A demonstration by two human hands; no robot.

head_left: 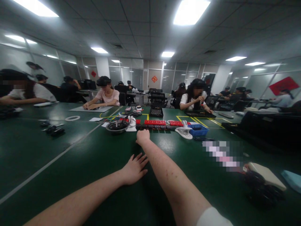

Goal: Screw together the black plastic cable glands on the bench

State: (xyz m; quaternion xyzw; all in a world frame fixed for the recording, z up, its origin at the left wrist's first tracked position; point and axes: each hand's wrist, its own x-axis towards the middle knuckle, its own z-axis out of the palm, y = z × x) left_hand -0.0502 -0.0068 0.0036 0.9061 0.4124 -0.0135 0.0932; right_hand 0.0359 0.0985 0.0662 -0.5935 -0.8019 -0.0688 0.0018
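Note:
My left hand point(134, 168) lies flat on the green table point(77, 163), fingers spread and holding nothing. My right arm stretches far forward; my right hand point(142, 137) is curled into a fist near a row of red and black parts point(155, 122). Whether anything is inside the fist is hidden. A metal bowl point(117, 126) with dark items stands just left of that hand, beside a white object point(132, 124).
A blue bin point(198, 130) and a white tool point(184, 131) lie to the right of the row. A black tray point(156, 111) stands behind. Dark items point(262, 188) and a beige pad point(266, 174) sit at my near right. Several people work at the far side.

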